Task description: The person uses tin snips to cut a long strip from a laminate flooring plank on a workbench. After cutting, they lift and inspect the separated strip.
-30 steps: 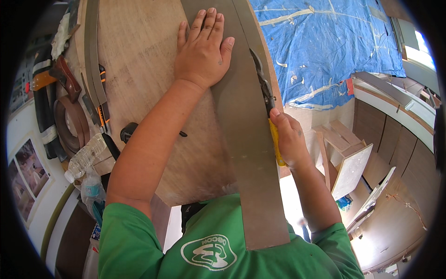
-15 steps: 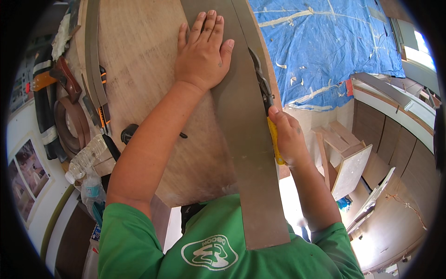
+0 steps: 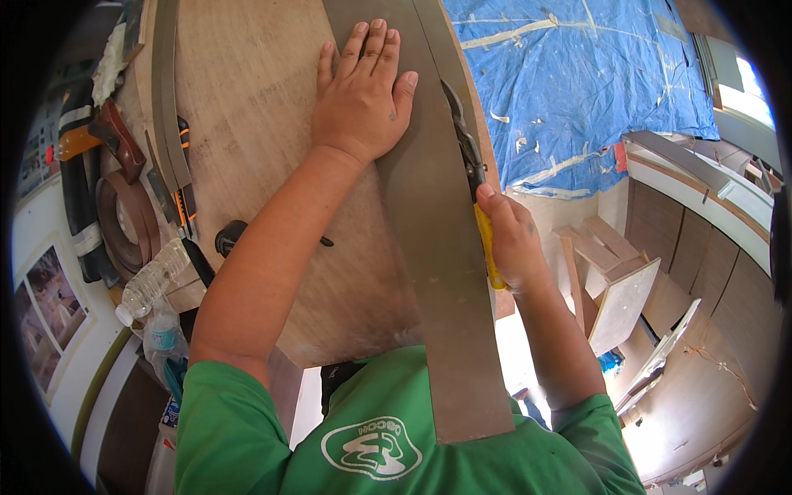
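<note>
A long grey sheet strip (image 3: 437,313) runs over the plywood board (image 3: 239,99) and down against my green shirt. My left hand (image 3: 363,103) lies flat on the sheet's upper left part, fingers stretched out and nothing in its grasp. Along the strip's right edge, my right hand (image 3: 511,235) grips yellow-handled metal snips (image 3: 462,128), their dark blades pointing away from me at a cut line in the sheet.
Left: a saw (image 3: 120,136), coiled edging (image 3: 124,223), clear bottles (image 3: 148,285), narrow strips (image 3: 169,107) and a tape measure (image 3: 229,238). Right: taped blue tarp (image 3: 577,91), wooden pieces (image 3: 619,305) and cabinet panels (image 3: 693,239).
My right hand and the snips have edged slightly forward, away from my body, along the sheet. My left hand has shifted very slightly right.
</note>
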Demonstrator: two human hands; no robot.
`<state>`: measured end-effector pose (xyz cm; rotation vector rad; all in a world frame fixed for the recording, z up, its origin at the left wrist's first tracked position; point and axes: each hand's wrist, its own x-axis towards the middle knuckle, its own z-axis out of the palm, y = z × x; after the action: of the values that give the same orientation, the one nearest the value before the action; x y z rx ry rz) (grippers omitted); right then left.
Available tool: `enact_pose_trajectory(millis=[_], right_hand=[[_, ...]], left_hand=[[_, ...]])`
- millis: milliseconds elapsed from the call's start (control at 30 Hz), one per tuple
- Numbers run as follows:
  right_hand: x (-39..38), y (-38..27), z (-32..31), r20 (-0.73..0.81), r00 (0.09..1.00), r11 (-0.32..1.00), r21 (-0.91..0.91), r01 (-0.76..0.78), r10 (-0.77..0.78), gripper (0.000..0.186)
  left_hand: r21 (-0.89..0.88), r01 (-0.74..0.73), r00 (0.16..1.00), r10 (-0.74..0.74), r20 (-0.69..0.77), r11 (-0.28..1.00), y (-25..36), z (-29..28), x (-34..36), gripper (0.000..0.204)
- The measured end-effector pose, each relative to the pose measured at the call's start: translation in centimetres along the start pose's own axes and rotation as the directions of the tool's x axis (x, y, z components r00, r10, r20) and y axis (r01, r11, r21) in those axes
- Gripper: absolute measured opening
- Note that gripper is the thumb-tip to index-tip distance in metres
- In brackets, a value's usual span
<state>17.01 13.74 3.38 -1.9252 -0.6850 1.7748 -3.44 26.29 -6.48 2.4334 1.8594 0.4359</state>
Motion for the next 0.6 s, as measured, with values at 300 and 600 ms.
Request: enact_pose_trajectory(millis=[300, 600], right_hand=[[-0.4, -1.5, 0.8, -0.068, 0.998, 1.0, 0.023, 0.003, -0.002, 0.055], [0.3, -0.8, 0.2, -0.017, 0.999, 0.997, -0.058, 0.049, -0.05, 0.054]], left_hand=[[0.0, 0.005, 1.0, -0.005, 0.015, 1.0, 0.1, -0.1, 0.0, 0.06], [0.005, 0.015, 0.999, -0.015, 0.032, 1.0, 0.1, -0.2, 0.0, 0.06]])
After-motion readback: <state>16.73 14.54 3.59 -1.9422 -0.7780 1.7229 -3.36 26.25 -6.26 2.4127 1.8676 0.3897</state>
